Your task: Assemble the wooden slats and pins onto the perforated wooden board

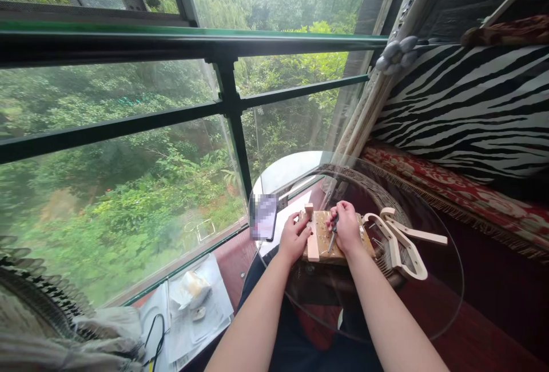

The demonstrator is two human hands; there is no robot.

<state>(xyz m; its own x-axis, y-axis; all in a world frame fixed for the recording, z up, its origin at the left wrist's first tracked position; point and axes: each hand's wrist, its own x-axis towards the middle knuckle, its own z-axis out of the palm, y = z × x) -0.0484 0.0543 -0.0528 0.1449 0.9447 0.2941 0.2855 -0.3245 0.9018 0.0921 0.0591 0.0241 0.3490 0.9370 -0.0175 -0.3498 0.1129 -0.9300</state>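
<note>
My left hand is at the left side of a brown wooden board, its curled fingers gripping a pale wooden strip with a short upright end piece. In my right hand, closed over the board, is a small dark-handled tool with a narrow metal end. Its tip points down and left towards the board, just right of the strip. Small screws or nails dot the board's surface, too tiny to make out well. My fingers hide part of the tool's handle.
The board lies on a round glass table. Bent pale wooden frame pieces lie to the right, with loose nails or screws nearby. A phone stands at the left. Papers with a crumpled wrapper lie by the window; a zebra-patterned cloth is at right.
</note>
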